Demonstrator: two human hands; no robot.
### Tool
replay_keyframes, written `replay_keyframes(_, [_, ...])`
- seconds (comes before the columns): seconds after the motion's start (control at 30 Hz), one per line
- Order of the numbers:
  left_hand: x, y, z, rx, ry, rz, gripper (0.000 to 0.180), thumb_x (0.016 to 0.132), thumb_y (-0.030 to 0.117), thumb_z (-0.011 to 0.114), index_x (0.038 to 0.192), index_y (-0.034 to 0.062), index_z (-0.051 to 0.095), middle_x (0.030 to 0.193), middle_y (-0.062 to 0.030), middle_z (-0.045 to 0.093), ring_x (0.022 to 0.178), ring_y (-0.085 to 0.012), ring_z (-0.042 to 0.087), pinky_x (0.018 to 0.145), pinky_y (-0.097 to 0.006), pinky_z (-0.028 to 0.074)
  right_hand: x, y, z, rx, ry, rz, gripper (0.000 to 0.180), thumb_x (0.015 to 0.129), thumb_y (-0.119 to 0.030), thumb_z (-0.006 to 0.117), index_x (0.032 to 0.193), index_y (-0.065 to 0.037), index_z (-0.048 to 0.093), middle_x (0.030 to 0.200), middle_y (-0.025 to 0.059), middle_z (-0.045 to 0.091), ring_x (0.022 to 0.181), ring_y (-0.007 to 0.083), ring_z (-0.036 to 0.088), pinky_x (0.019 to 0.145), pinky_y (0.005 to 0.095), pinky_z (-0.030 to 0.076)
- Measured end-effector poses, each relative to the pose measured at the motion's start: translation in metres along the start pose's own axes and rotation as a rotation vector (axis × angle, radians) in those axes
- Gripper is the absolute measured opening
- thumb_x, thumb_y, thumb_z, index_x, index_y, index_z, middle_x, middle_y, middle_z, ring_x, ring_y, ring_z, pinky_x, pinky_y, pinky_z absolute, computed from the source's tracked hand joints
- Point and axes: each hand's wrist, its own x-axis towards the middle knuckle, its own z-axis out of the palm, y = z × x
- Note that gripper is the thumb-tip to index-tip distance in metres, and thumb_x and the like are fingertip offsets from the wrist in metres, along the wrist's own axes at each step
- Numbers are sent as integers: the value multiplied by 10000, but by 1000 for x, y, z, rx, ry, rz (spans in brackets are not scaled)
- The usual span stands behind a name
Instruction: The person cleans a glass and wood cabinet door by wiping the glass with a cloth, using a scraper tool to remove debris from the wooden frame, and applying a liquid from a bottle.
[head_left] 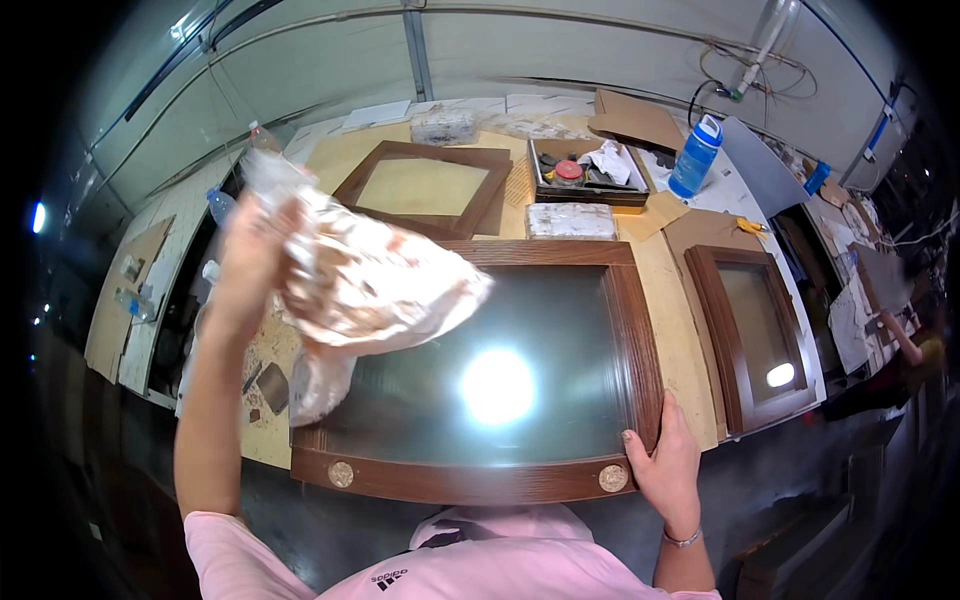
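My left hand (255, 250) is raised over the left side of the bench, closed on a crumpled white cloth (385, 275) with brown stains. The hand and cloth are smeared by motion. Under the cloth lies a brown wooden cabinet door (450, 484) with a glass panel that reflects a bright lamp. Two round hinge recesses show along its near rail. The cloth hides the door's far left part. My right hand (668, 470) grips the door's near right edge, its thumb on the frame's face and its fingers along the outer side.
Behind lies another wooden frame (490, 192). A box (588, 200) of odds and ends stands beside a blue water bottle (697, 160). Farther right is a smaller glazed door (730, 345). A scraper-like flat piece (272, 388) lies left. Another person (905, 350) is at the far right.
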Motion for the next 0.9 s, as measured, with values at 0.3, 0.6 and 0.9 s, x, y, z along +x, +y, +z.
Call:
replay_keyframes(0.3, [-157,0,158,-66,-1239,558,586,694,-14,672,1269,96,670,1332,-109,596,1174,-337,541,1042,-467,405,-3,8,10,72,92,-8,628,847,-153,715,1334,160,471,1150,317,619,1042,456,623,902,490,506])
replay_keyframes(0.6, [5,-82,194,725,-324,630,412,764,-2,660,1164,82,713,1223,-163,637,1048,-364,579,916,-459,504,-3,2,13,81,96,-6,621,856,-172,701,1330,163,479,1138,313,628,1036,447,631,895,484,512])
replay_keyframes(0.9, [6,-85,178,717,-419,443,300,793,15,659,1040,127,787,1070,-118,658,1015,-327,588,883,-440,476,-6,7,18,54,153,-18,601,859,-168,705,1318,161,502,1127,316,645,1017,450,649,885,470,525])
